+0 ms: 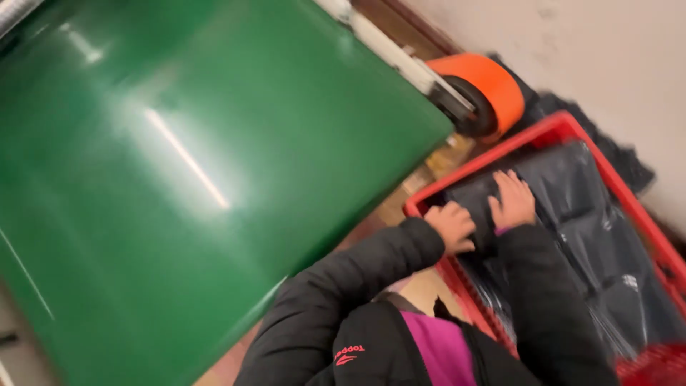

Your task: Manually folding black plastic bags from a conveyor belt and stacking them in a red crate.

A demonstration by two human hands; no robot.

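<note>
Left hand (451, 226) is curled up, gripping the near edge of a dark plastic-wrapped bundle (572, 214). Right hand (513, 200), just beside it, lies flat with fingers spread on that bundle, which sits inside a red crate (550, 132). Green conveyor belt (179, 179) runs off to the left of both.

Red crate (572, 132), green belt (179, 179), orange roller (493, 82)

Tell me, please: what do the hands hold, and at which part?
Both the left hand and right hand press on the top dark plastic-wrapped bundle in the red crate; a closed grasp cannot be told.
</note>
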